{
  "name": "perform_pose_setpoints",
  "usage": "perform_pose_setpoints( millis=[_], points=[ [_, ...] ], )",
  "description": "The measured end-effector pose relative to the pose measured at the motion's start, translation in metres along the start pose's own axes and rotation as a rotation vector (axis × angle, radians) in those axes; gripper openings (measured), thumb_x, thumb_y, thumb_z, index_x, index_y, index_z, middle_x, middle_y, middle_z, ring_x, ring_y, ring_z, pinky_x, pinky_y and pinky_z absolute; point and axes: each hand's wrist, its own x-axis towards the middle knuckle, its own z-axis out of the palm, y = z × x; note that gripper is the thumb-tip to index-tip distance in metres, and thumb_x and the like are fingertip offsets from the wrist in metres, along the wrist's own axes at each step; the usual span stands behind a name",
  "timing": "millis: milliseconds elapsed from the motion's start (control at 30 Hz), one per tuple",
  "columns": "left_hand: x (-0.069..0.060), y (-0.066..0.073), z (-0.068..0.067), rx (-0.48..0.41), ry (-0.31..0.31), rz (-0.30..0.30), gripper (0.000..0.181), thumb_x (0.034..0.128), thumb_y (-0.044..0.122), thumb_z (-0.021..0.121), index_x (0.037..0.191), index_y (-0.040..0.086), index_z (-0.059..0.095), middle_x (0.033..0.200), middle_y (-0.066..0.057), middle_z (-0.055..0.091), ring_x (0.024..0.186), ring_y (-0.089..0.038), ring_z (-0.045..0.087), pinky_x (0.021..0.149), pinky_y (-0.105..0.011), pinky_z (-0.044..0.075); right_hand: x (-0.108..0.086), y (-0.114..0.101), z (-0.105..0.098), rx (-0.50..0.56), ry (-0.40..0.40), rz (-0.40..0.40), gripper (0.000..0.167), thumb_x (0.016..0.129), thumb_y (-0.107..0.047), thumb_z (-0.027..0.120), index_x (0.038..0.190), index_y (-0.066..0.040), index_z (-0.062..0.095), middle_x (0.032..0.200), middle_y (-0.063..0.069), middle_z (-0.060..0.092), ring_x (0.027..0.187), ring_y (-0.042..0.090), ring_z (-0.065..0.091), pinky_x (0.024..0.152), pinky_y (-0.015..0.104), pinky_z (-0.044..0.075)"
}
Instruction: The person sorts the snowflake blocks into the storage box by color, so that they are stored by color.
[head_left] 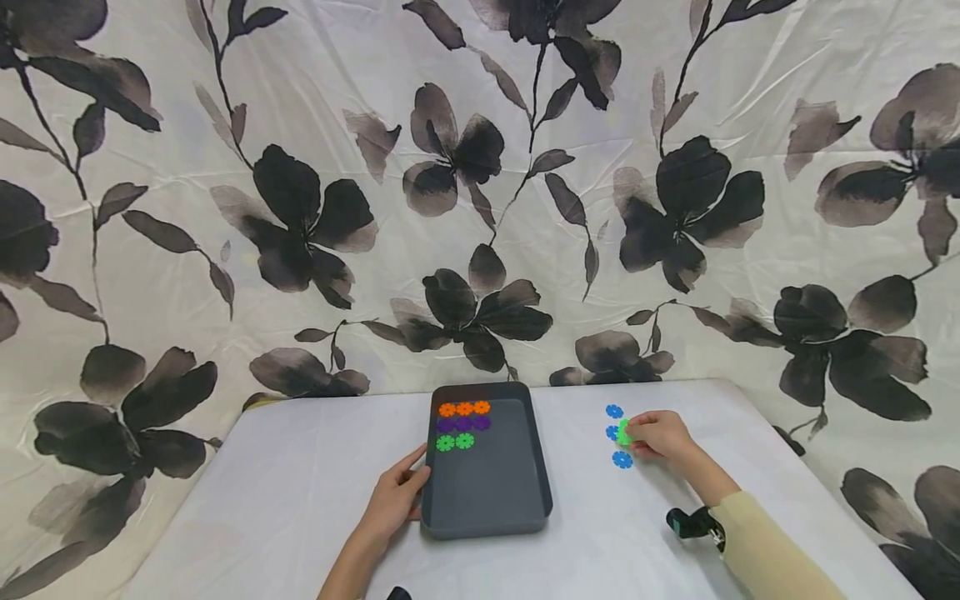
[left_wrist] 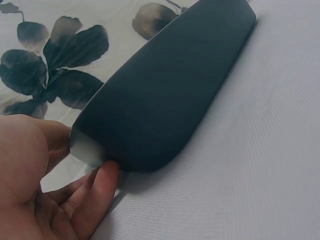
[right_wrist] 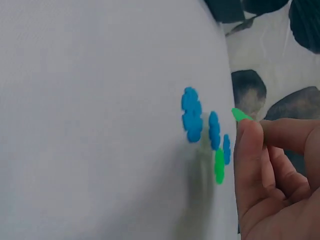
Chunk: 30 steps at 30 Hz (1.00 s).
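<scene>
A white fabric backdrop point(head_left: 315, 92) printed with black and grey flowers hangs, lightly creased, behind a table covered in smooth white cloth point(head_left: 262, 475). On the cloth stands one dark grey rectangular tray point(head_left: 487, 492) with raised walls, and eight flat flower-shaped pieces lie in its far left part in three rows: three orange pieces point(head_left: 465, 408) at the back, three purple pieces point(head_left: 464, 424) next, and two green pieces point(head_left: 465, 441) nearest the person. The left hand point(head_left: 393, 492) grips the tray's left side, thumb near the top edge and fingers lower against the wall. Well apart, on the table to the right of the tray, lie three flat blue flower-shaped pieces point(head_left: 622, 460); the right wrist view also shows one loose green piece point(right_wrist: 219, 166) just beside them. Above the table, the right hand point(head_left: 662, 435) pinches another green piece point(right_wrist: 240, 114) between thumb and index finger, the gap narrow. A pale yellow sleeve point(head_left: 768, 542) covers the right forearm.
</scene>
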Motion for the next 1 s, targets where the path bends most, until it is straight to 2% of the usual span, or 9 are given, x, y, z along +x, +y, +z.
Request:
perform_pose_setpoints(
  millis=[200, 433, 700, 1000],
  points=[
    [-0.004, -0.002, -0.002, 0.003, 0.004, -0.015, 0.048, 0.0996, 0.026, 0.057, 0.146, 0.018, 0.047, 0.101, -0.011, 0.051, 0.086, -0.022, 0.048, 0.059, -0.034, 0.056, -0.003, -0.022, 0.013, 0.078, -0.097, -0.006, 0.034, 0.093, -0.014, 0.066, 0.119, 0.006, 0.058, 0.09, 0.012, 0.064, 0.068, 0.014, 0.063, 0.061, 0.024, 0.055],
    [0.001, 0.0, -0.001, 0.008, 0.002, 0.009, 0.047, 0.0996, 0.027, 0.057, 0.146, 0.021, 0.047, 0.1, -0.011, 0.053, 0.086, -0.022, 0.048, 0.061, -0.034, 0.057, -0.003, -0.045, 0.031, 0.126, -0.123, -0.052, 0.029, 0.093, -0.01, 0.065, 0.116, 0.006, 0.062, 0.091, 0.011, 0.066, 0.072, 0.019, 0.065, 0.062, 0.025, 0.055],
    [0.001, 0.001, 0.001, 0.0, -0.006, -0.003, 0.047, 0.0996, 0.025, 0.057, 0.145, 0.02, 0.048, 0.099, -0.011, 0.052, 0.084, -0.021, 0.047, 0.059, -0.034, 0.057, 0.004, -0.06, 0.058, 0.195, -0.186, -0.12, 0.027, 0.093, -0.006, 0.064, 0.115, 0.009, 0.062, 0.086, 0.011, 0.067, 0.066, 0.012, 0.065, 0.059, 0.02, 0.055],
    [0.002, 0.002, 0.0, 0.0, -0.004, 0.003, 0.048, 0.0992, 0.027, 0.057, 0.146, 0.021, 0.048, 0.101, -0.011, 0.053, 0.086, -0.022, 0.048, 0.06, -0.034, 0.057, 0.004, -0.084, 0.089, 0.185, -0.219, -0.172, 0.025, 0.092, -0.004, 0.064, 0.114, 0.008, 0.065, 0.084, 0.011, 0.067, 0.064, 0.012, 0.064, 0.059, 0.022, 0.055]
  ],
)
